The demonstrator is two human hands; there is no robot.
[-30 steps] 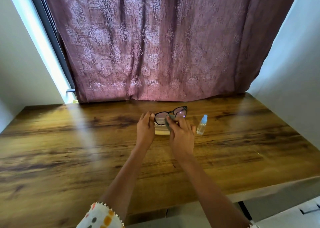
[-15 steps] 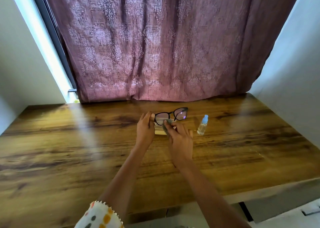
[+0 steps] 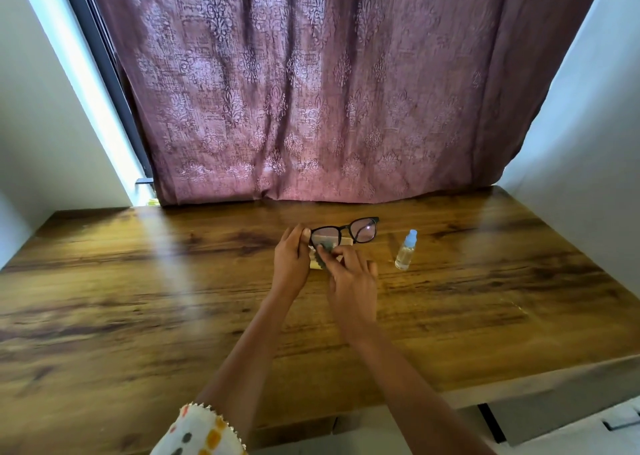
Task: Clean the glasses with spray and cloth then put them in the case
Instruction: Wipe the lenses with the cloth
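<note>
Glasses (image 3: 363,235) 1, left hand (image 3: 291,264) gripping; cloth (image 3: 323,250) 1, right hand (image 3: 353,281) pinching; bottle (image 3: 406,252) 1

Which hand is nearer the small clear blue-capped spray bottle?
The right hand: just left of the spray bottle. The left hand is farther left, gripping the black-framed glasses.

Just above the frame's centre we see our left hand (image 3: 292,264) pinching one end of the black-framed glasses (image 3: 362,235). Our right hand (image 3: 351,278) presses a small grey cloth (image 3: 323,247) against the lens nearer that end. A pale beige case (image 3: 316,265) lies beneath, mostly hidden. To the right, a small clear spray bottle with a pale blue cap (image 3: 406,251) stands upright on the brown wood-grain table (image 3: 138,299). A mauve patterned curtain (image 3: 311,91) hangs behind.
</note>
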